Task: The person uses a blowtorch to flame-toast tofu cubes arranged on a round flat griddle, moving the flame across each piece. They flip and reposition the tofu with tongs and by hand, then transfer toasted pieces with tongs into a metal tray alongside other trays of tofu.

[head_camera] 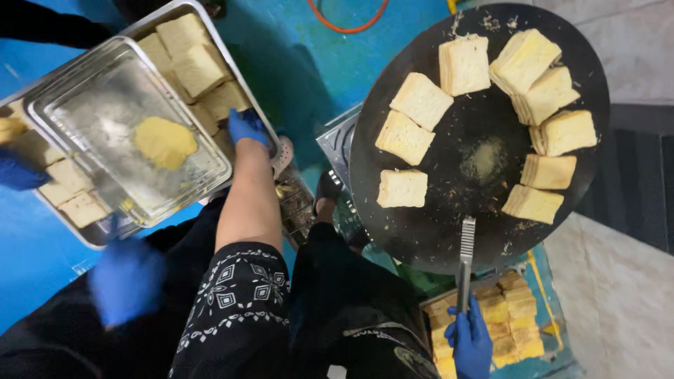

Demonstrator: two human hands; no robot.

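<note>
My left hand (247, 128), in a blue glove, reaches out to the right side of a large steel tray (261, 112) of stacked sandwiches (200, 67). Its fingers curl down among the sandwiches by the rim; whether they grip one is hidden. My right hand (470, 342), also gloved in blue, holds a long metal spatula (466, 256) whose tip rests on the near edge of a round black griddle (421, 231). Several pale sandwiches (402, 188) lie in a ring on the griddle, around a crumb-dusted centre.
A smaller steel tray (84, 91) with a yellow butter smear (164, 142) sits on the large tray. Two other blue-gloved hands, one blurred (126, 279) and one at the left edge (17, 174), work nearby. A crate of sandwiches (509, 316) stands below the griddle. The floor is blue, with an orange hose (347, 28).
</note>
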